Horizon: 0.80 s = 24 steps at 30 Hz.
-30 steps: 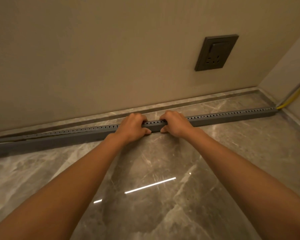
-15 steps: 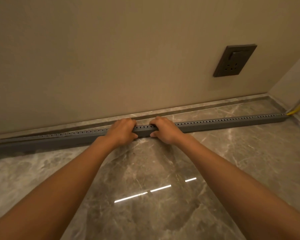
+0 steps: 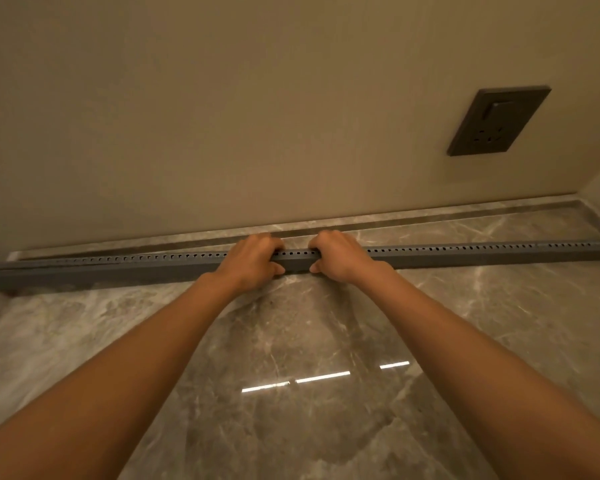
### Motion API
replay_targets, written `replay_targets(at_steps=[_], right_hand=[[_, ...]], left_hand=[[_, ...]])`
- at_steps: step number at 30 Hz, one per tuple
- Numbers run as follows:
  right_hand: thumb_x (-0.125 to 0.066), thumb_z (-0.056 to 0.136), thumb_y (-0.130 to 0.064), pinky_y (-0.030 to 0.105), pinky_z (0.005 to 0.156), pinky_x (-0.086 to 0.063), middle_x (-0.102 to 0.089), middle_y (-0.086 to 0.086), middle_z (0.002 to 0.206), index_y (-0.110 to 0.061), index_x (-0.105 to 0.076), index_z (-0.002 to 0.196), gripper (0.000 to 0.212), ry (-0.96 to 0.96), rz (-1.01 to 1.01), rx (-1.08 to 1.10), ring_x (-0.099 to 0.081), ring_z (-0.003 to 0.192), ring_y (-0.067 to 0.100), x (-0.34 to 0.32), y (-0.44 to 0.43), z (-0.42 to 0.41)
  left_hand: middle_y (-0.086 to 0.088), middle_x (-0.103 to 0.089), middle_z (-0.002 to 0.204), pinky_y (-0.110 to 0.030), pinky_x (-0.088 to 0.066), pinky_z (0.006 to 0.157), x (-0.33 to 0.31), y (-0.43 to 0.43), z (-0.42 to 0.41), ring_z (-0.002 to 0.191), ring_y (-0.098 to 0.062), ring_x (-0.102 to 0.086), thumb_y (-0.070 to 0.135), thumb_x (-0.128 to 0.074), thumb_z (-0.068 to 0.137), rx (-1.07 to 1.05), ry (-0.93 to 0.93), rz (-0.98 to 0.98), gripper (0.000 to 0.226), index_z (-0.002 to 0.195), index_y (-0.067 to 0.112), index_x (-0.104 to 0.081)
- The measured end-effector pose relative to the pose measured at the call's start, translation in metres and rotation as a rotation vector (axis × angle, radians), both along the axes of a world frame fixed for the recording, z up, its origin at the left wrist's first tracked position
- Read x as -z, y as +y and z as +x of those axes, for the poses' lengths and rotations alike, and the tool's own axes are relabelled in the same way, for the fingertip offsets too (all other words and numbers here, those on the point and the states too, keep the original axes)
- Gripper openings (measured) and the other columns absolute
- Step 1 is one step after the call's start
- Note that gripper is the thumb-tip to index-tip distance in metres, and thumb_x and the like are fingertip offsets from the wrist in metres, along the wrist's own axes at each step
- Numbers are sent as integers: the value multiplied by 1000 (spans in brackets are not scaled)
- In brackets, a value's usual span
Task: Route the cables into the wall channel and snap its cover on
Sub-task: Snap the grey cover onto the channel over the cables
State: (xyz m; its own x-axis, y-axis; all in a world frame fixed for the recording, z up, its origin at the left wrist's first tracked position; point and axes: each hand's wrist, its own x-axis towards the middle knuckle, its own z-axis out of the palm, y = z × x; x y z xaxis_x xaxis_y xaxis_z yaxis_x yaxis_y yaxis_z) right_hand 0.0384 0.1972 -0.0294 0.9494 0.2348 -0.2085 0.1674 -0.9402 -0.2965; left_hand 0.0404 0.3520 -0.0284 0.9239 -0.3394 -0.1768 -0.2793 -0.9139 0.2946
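1. Low on the floor (image 3: 309, 427), just in front of the wall's stone skirting (image 3: 430, 216): a long grey channel (image 3: 465, 256), dark matte, boxy in section, with a row of small holes punched along its upper edge.
2. Long axis runs left to right across the view, roughly parallel to the wall (image 3: 222, 116); right end reaches toward the room corner, left end goes out of frame. Left stretch looks slightly blurred; cover seam there hard to read.
3. Left hand (image 3: 253, 259) wraps the channel near mid-length, fingers curled over the top, thumb on the near face.
4. Right hand (image 3: 340, 256) grips the same way just beside it; a short bare piece of channel shows between the two hands.
5. Both forearms reach in from the bottom corners.
6. Floor is polished grey-brown marble with bright light streaks reflected.
7. Dark switched socket plate (image 3: 497, 121) on the wall, above and right of the hands.
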Motion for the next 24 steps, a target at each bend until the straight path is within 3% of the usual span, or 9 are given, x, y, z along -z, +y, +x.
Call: replay_targets(at_steps=[3, 10, 20, 24], right_hand=[[-63, 84, -17, 37, 82, -46, -63, 18, 113, -4, -62, 105, 25, -23, -21, 7, -58, 105, 35, 0, 5, -5], [-62, 86, -22, 41, 91, -45, -62, 17, 116, -4, -62, 107, 28, -64, 13, 21, -57, 108, 34, 2, 34, -14], [-61, 87, -28, 40, 95, -40, -60, 15, 121, -9, -59, 114, 33, -49, 22, 44, -54, 113, 34, 3, 110, -11], [-66, 83, -26, 41, 91, -42, -65, 15, 116, -10, -63, 110, 32, -38, 52, 102, -57, 109, 34, 2, 122, -11]], left_hand=[[-13, -63, 115, -39, -48, 86, -3, 4, -3, 106, -30, -58, 20, -70, 83, -33, 18, -14, 31, 111, 9, -63], [-12, -64, 112, -35, -46, 79, -7, 48, -5, 102, -29, -58, 24, -73, 80, -114, 53, 29, 33, 107, 8, -64], [-14, -69, 104, -38, -49, 76, -13, 122, 11, 94, -30, -62, 31, -71, 81, -9, 98, 39, 35, 107, 8, -68], [-13, -66, 113, -34, -45, 76, -9, 131, 9, 103, -31, -60, 31, -66, 86, 42, 44, 73, 31, 110, 11, -64]])
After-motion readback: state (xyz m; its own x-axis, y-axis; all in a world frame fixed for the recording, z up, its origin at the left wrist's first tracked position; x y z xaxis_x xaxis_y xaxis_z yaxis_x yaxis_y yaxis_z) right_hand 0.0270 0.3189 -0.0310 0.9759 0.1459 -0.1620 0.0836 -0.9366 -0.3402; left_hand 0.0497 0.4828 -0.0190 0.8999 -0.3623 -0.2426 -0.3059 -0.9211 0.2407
